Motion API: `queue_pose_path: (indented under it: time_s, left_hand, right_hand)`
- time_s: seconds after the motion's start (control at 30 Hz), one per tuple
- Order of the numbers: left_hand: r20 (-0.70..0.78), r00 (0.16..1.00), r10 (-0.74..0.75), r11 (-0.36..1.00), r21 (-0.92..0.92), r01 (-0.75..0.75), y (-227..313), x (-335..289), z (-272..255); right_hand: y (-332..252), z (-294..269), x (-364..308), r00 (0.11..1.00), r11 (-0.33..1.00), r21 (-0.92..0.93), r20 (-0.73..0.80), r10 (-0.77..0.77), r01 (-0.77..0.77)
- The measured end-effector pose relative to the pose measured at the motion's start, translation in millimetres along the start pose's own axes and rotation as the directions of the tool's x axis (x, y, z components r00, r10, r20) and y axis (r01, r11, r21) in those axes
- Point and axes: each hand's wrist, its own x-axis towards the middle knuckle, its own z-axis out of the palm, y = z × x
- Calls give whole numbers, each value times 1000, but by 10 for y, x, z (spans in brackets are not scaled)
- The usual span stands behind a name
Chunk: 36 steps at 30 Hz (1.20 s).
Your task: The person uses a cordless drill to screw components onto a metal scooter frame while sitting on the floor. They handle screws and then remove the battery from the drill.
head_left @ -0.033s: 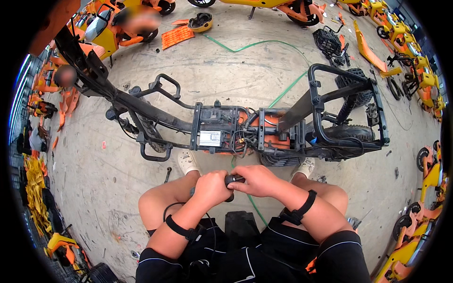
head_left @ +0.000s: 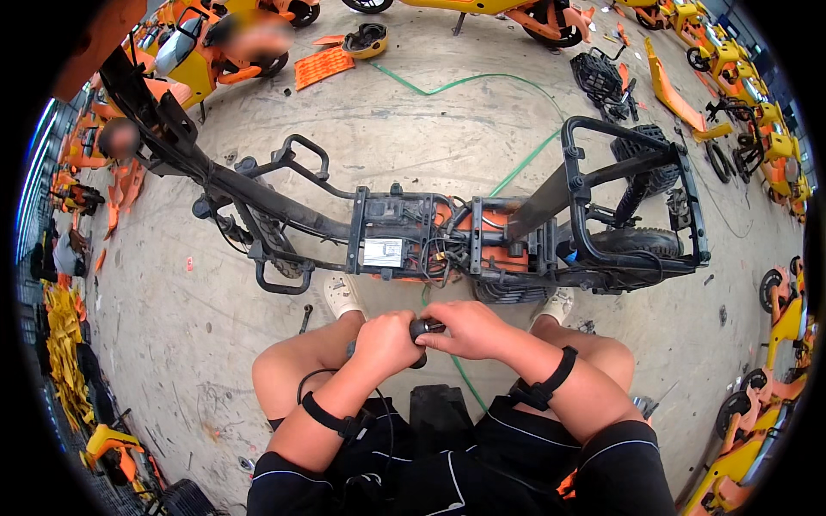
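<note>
Between my knees, my left hand (head_left: 385,344) is wrapped round a dark hand-held power tool (head_left: 419,328) with a round black nose; the fist covers most of its body. My right hand (head_left: 465,329) meets it from the other side, thumb and fingers closed at the front of the nose, where a small metal part shows. Just beyond my hands stands a stripped black scooter frame (head_left: 538,193), lying across the view from left to right. Its open middle holds a silver box (head_left: 384,253), bundled wires and orange panels.
A loose bolt-like tool (head_left: 306,318) lies on the concrete by my left foot. The green hose (head_left: 527,163) runs under the frame. An orange panel (head_left: 323,67) and a yellow helmet (head_left: 366,40) lie farther off. Yellow and orange scooters (head_left: 761,430) line both sides.
</note>
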Motion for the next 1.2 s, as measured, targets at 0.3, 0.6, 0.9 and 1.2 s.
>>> queue_pose_path:
  time_s: [0.3, 0.6, 0.9, 1.2]
  left_hand:
    - [6, 1000, 13, 1000, -12, -13, -35, -9, 38]
    - [-6, 1000, -5, 1000, 7, 5, -8, 10, 47]
    - [-10, 1000, -5, 1000, -23, 5, 33, 0, -7]
    - [-24, 999, 39, 999, 8, -38, -22, 7, 54]
  right_hand:
    - [79, 50, -39, 967, 976, 41, -151, -206, 214]
    - [75, 25, -34, 982, 996, -35, -166, -89, 84]
    - [107, 31, -7, 979, 993, -108, -190, -76, 56]
    - [78, 25, -22, 985, 987, -138, -143, -98, 78]
